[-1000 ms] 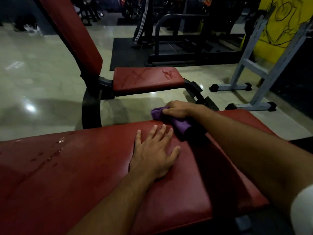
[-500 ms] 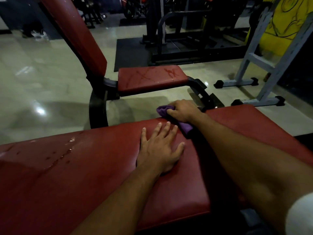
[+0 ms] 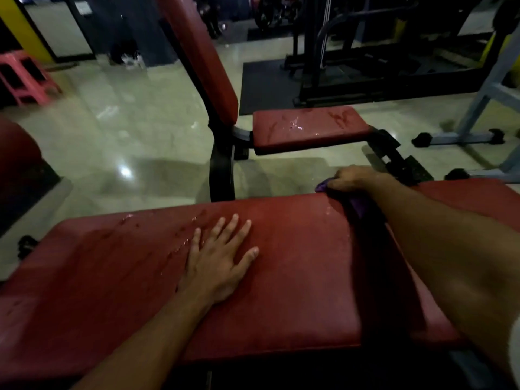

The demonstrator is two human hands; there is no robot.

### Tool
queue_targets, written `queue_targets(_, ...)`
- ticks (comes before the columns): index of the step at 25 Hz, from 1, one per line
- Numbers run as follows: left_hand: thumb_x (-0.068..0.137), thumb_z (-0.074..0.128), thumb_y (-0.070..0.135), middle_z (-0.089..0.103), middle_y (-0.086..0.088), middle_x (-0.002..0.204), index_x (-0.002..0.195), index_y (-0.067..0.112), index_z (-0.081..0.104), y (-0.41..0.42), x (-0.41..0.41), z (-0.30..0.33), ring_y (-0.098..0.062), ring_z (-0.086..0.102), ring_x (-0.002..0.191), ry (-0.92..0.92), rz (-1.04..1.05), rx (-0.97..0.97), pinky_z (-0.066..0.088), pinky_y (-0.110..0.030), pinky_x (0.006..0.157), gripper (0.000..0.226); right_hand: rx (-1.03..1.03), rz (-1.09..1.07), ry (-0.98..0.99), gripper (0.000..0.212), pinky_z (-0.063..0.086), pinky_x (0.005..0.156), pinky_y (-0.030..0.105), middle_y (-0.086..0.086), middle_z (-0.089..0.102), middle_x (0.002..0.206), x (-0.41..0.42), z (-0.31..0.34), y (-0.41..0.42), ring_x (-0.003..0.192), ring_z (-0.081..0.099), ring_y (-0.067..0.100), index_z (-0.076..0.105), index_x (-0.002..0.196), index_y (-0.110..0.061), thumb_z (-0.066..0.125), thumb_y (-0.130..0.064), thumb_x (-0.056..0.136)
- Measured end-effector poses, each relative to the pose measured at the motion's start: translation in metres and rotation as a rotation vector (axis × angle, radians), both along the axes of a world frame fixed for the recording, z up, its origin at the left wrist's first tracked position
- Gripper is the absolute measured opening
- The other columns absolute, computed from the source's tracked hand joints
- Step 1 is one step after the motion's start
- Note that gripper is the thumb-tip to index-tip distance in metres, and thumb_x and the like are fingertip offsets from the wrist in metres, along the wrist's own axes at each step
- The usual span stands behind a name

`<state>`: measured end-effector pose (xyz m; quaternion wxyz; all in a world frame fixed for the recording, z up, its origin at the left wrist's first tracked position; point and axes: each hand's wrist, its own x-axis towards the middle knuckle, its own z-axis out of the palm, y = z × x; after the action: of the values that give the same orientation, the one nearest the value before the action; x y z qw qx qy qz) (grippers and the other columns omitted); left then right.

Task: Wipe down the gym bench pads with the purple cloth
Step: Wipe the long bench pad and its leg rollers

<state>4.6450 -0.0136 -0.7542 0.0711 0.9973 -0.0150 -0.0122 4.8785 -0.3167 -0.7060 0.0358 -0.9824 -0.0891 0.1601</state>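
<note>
A dim gym floor is lying beyond the red bench pad (image 3: 295, 277). The left hand (image 3: 218, 266) is resting flat, fingers spread and released, still bracing beside wet droplets. The right hand (image 3: 351, 178) has been sliding toward the far edge, clenching the purple cloth (image 3: 322, 187), which is bunching under its fingers; that strip is probably nearly wiped.

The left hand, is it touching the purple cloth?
Apart. The head view shows the left hand flat on the bench pad, bare red pad separating it from the purple cloth.

A gym: red padded benches (image 3: 309, 128), weight machines (image 3: 351, 52).
</note>
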Motion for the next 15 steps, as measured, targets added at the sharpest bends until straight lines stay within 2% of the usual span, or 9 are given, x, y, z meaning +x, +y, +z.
queue_targets(4,0.083,-0.003,0.079,-0.004,0.024,0.169,0.157,0.055,0.002,0.002,0.002,-0.004,-0.002,-0.011,0.155,-0.046,0.016,-0.010,-0.014,-0.046,0.124,0.078,0.003,0.088,0.038,0.060,0.041,0.089,0.035,0.014,0.058,0.135,-0.016,0.003,0.080,0.119,0.056,0.031,0.061,0.128,-0.013,0.048,-0.060,0.092)
queue_targets(9,0.085,0.001,0.078,0.000,0.025,0.169,0.157,0.056,0.005,0.004,0.004,-0.009,-0.002,-0.007,0.155,-0.051,0.023,-0.032,-0.011,-0.048,0.125,0.076,0.067,0.283,-0.034,0.050,0.044,0.093,0.037,0.017,0.060,0.133,-0.037,-0.002,0.183,0.117,0.058,0.032,0.063,0.122,-0.010,0.043,-0.047,0.094)
queue_targets(13,0.085,0.003,0.079,0.003,0.024,0.169,0.157,0.055,0.009,0.003,0.003,-0.009,-0.003,-0.003,0.156,-0.074,0.018,-0.045,-0.008,-0.049,0.126,0.076,0.074,0.357,-0.147,0.045,0.042,0.082,0.033,0.016,0.065,0.121,-0.047,-0.003,0.172,0.109,0.060,0.032,0.066,0.112,-0.013,0.044,-0.047,0.094)
queue_targets(15,0.085,0.003,0.079,0.005,0.024,0.169,0.157,0.055,0.009,0.004,0.002,-0.008,-0.003,-0.001,0.156,-0.075,0.013,-0.050,-0.005,-0.049,0.126,0.076,0.082,0.334,-0.120,0.040,0.038,0.074,0.029,0.016,0.068,0.114,-0.040,-0.001,0.140,0.103,0.063,0.032,0.067,0.108,-0.012,0.046,-0.044,0.095)
